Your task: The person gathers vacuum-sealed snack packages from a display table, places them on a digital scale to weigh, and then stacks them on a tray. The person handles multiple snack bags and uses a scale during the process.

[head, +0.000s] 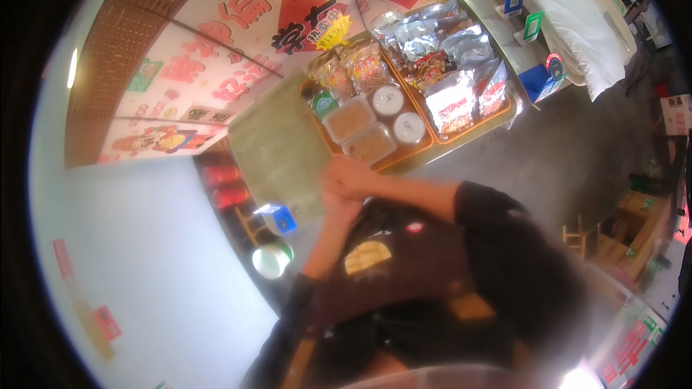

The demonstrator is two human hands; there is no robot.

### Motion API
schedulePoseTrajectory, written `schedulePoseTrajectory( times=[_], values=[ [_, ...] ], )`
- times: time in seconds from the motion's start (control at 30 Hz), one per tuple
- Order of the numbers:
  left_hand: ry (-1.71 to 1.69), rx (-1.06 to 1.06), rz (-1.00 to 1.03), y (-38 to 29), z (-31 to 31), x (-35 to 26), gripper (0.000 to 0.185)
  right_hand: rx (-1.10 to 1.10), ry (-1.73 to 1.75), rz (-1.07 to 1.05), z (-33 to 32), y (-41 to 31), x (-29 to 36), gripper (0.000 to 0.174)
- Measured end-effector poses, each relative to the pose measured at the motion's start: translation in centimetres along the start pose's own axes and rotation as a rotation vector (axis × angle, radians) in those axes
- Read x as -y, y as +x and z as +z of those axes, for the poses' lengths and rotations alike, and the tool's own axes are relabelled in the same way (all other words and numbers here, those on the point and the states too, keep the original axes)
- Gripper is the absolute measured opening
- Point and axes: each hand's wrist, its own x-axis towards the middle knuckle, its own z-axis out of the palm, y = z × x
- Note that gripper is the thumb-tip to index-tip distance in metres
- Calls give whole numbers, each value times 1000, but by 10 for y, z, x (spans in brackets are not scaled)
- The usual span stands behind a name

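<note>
My left hand [333, 197] and my right hand [354, 175] are pressed together in front of my apron, near the front edge of a greenish metal counter [270, 146]. They blur into each other, and whether anything is between them cannot be told. Just beyond them, an orange tray [386, 161] bears two clear plastic boxes [350, 119] of brownish food, two white-lidded tubs [388, 100] and bagged snacks [370, 67]. A second orange tray [476, 126] beside it is filled with shiny plastic packets [450, 105].
Printed panels [216, 54] stand behind the counter. Blue and green code stands [532, 26] and a white cloth [567, 16] lie to the far right. At lower left are a white-and-green bucket [270, 260], a blue box [281, 219] and red containers [230, 195]; cardboard boxes [621, 232] stand right.
</note>
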Motion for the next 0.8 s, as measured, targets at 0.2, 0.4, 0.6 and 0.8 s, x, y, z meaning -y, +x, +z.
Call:
schedulePoseTrajectory(
  times=[0.2, 0.4, 0.6, 0.8],
  values=[
    [-197, -179, -59, -53, 18, 11, 80, -68, 125, 132, 12, -44, -17, 28],
    [-310, -130, -96, -106, -15, 66, 82, -35, 153, 341, 33, -151, 6, 30],
    [-307, -310, -129, -134, -24, 124, 66, 84, 207, 570, 21, -217, 46, 30],
    [-308, -434, -123, -113, -5, 171, 48, 50, 43, 453, -19, -256, 53, 30]
  ],
)
